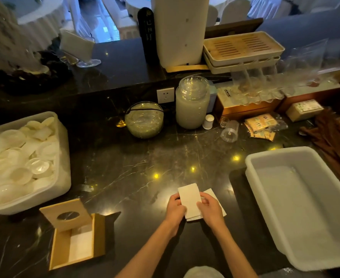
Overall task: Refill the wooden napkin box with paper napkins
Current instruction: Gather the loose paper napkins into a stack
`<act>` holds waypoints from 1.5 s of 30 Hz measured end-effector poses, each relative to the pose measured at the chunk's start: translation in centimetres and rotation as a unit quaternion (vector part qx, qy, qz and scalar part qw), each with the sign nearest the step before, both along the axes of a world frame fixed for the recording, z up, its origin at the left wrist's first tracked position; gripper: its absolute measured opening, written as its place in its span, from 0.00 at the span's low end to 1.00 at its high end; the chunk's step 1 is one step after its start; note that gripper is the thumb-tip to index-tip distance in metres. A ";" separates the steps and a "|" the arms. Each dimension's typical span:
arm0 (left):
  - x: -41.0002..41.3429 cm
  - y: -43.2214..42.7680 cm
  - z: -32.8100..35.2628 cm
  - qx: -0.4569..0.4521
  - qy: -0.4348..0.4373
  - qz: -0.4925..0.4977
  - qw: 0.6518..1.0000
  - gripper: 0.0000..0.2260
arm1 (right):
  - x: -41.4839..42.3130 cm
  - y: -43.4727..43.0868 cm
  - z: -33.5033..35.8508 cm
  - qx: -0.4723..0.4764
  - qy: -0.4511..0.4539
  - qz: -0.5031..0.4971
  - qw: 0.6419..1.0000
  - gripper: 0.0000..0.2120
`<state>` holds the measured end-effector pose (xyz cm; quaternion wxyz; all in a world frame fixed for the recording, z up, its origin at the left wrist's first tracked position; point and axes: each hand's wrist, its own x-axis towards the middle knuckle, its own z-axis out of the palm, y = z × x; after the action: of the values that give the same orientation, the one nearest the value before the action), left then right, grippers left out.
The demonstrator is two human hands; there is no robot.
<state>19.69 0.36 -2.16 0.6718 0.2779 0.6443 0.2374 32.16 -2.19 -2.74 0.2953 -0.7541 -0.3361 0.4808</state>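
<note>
Both hands hold a small stack of white folded paper napkins (190,199) above the dark marble counter. My left hand (175,210) grips its left edge, and my right hand (210,210) grips its right edge. Another white napkin (221,207) lies on the counter, partly hidden under my right hand. The wooden napkin box (60,249) stands at the lower left. Its lid (66,214), which has an oval hole, is tilted up. White napkins (81,244) lie inside the box.
A white tub of small white dishes (62,183) stands at the left. An empty white plastic bin (265,157) sits at the right. Behind are a glass bowl (144,120), a lidded glass jar (192,103), a tipped plastic cup (230,131), packets (261,123) and a brown cloth (333,137).
</note>
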 end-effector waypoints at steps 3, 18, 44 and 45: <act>3.4 -0.4 0.1 0.027 0.019 -0.057 0.998 0.24 | 2.5 -0.2 0.3 0.004 -0.095 0.020 0.995 0.18; 4.1 -1.5 -0.7 -0.028 0.070 -0.039 0.996 0.24 | 2.3 -1.1 -2.4 -0.105 -0.080 -0.002 0.991 0.31; -16.5 -8.5 0.8 0.264 0.135 0.016 0.955 0.08 | -10.1 -3.7 -1.2 0.024 0.188 0.104 0.976 0.16; -16.6 -8.7 0.4 0.267 0.145 0.008 0.953 0.08 | -10.2 -4.0 -1.1 0.041 0.156 0.126 0.979 0.15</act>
<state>3.07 -8.34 -1.71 0.4705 0.4733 0.6501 0.3633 21.95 -6.14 -3.83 0.3115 -0.6089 -0.3979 0.6114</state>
